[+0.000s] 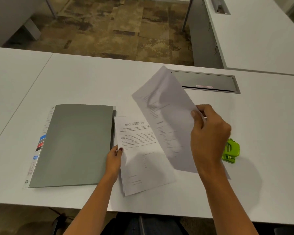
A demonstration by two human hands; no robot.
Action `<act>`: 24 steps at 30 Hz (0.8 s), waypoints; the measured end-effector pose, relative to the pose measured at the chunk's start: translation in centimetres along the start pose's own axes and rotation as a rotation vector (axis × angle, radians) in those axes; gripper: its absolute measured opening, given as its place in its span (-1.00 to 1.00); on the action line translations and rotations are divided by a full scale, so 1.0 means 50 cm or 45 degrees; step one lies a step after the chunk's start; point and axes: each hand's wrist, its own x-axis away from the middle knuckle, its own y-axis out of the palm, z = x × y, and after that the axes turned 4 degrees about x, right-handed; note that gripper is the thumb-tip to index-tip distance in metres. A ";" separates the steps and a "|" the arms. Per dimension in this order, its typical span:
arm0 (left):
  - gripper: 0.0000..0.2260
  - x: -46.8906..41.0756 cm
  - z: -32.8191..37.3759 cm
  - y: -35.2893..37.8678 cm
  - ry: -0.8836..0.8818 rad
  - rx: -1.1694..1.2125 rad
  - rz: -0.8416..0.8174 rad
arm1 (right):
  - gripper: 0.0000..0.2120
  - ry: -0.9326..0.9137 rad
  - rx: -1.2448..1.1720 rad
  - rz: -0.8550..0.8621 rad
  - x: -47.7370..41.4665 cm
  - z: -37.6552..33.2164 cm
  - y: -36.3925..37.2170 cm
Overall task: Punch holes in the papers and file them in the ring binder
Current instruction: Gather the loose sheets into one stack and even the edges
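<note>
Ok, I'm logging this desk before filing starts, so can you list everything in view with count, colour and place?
Ring binder: one, grey, closed, flat on the desk at left.
Paper stack: one, white with printed text, beside the binder's right edge.
Lifted sheet: one, white, raised and tilted above the stack.
Hole punch: one, lime green, on the desk at right, partly behind the right hand.
Cable hatch: one, grey, set into the desk's far side.
Desk: one, white.
Left hand: rests on the stack's left edge.
Right hand: pinches the lifted sheet.
</note>
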 end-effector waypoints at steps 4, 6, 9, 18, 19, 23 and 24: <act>-0.68 -0.003 -0.002 0.000 -0.017 0.010 0.007 | -0.90 0.256 -0.216 -0.281 0.015 0.027 0.086; -0.66 -0.004 -0.003 -0.001 -0.035 0.037 -0.001 | -0.87 0.432 -0.280 -0.461 0.040 0.056 0.143; -0.64 -0.003 -0.005 0.000 -0.092 0.079 -0.008 | -0.85 0.596 -0.255 -0.609 0.087 0.095 0.214; -0.70 -0.018 0.010 0.003 -0.193 0.156 -0.042 | -0.78 0.609 -0.188 -0.756 0.141 0.142 0.294; -0.76 -0.021 0.008 0.003 -0.144 0.068 -0.034 | -0.77 0.596 -0.175 -0.770 0.144 0.146 0.296; -0.70 -0.017 0.007 0.009 0.003 -0.100 -0.035 | -0.74 0.517 -0.144 -0.756 0.155 0.162 0.293; -0.70 -0.014 0.009 0.010 0.030 -0.111 -0.036 | -0.73 0.516 -0.150 -0.722 0.157 0.164 0.290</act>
